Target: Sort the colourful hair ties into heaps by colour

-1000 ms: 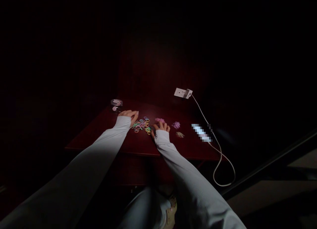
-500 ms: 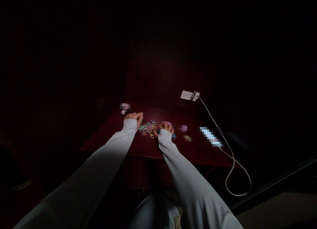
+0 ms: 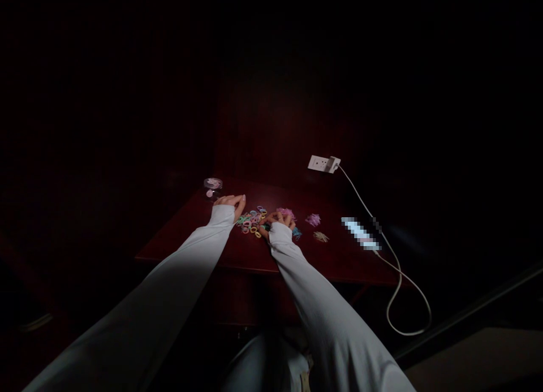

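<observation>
A mixed pile of small coloured hair ties (image 3: 253,218) lies on the dark red table between my hands. My left hand (image 3: 230,204) rests at the pile's left side, its thumb and fingertips brought together; whatever they may hold is too small to make out. Over the right edge of the pile, my right hand (image 3: 281,220) has its fingers bent and apart, with the thumb near the hair ties. A pink bunch (image 3: 286,213) shows just beyond those fingers, and a blue bunch (image 3: 297,233) peeks out to their right.
Farther right lie a purple bunch (image 3: 313,219) and a pale yellowish bunch (image 3: 321,237). A clear round container (image 3: 212,184) stands at the back left. On the right is a blurred, lit device (image 3: 360,233) with a white cable (image 3: 399,267) near a wall socket (image 3: 318,163).
My right hand has shifted slightly left, toward the mixed hair ties, and its fingers have moved. My left hand stays nearly in place. The view has tilted very slightly.
</observation>
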Available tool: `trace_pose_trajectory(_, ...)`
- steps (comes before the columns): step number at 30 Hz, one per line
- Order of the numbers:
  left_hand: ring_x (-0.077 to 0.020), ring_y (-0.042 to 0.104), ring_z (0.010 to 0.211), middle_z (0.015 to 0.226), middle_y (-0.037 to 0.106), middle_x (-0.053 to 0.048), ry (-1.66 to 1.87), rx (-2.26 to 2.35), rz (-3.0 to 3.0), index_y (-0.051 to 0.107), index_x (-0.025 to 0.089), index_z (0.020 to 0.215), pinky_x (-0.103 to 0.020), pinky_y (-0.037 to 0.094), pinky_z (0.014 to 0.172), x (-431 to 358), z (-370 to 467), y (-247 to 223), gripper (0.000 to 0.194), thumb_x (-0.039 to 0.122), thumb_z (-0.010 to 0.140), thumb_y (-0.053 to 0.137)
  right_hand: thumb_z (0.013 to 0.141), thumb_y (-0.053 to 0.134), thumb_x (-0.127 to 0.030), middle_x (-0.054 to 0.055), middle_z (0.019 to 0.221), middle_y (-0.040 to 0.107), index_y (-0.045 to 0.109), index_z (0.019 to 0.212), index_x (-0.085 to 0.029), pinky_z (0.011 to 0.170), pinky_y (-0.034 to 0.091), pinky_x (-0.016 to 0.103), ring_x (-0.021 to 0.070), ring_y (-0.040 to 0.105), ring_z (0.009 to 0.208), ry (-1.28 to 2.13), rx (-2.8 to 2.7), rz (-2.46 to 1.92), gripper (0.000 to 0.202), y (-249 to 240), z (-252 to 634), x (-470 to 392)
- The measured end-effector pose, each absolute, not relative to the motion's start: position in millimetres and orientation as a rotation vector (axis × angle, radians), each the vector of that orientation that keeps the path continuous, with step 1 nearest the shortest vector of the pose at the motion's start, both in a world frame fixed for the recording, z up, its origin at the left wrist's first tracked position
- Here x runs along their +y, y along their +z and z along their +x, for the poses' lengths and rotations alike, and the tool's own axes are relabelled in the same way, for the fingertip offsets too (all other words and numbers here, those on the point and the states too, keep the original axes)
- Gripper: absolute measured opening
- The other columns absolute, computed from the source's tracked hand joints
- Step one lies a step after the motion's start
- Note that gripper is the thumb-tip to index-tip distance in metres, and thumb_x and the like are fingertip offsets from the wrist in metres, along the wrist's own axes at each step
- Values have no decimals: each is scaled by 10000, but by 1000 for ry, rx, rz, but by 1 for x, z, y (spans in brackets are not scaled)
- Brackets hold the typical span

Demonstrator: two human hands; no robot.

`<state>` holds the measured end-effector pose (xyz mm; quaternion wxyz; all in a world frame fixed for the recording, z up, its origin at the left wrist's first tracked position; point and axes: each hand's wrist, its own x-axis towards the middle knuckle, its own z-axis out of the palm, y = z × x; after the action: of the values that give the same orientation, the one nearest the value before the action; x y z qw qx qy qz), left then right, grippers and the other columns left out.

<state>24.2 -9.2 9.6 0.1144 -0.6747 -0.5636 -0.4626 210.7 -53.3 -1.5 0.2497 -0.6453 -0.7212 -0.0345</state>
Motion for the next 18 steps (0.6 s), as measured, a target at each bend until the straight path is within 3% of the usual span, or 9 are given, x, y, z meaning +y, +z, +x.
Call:
trace_pose_trajectory(12,-181,646,690,726,739,-51,-1220,-1596,-2101,713,216,725,-282,391,670,-18,24,14,392,336,963,425,901,674,-450,22,1161,617,778,882,-306,863,243,338,227,422,1079,-179,-1976,-1654,179,0,209,-52)
trace_pose_trajectory(18,-181,641,695,723,717,-41,-1079,-1611,-2250,688,224,726,-278,379,653,-17,24,14,364,347,962,440,885,681,-466,16,1164,629,779,851,-303,870,236,338,246,416,1099,-32,-1783,-1683,193,1,210,-49)
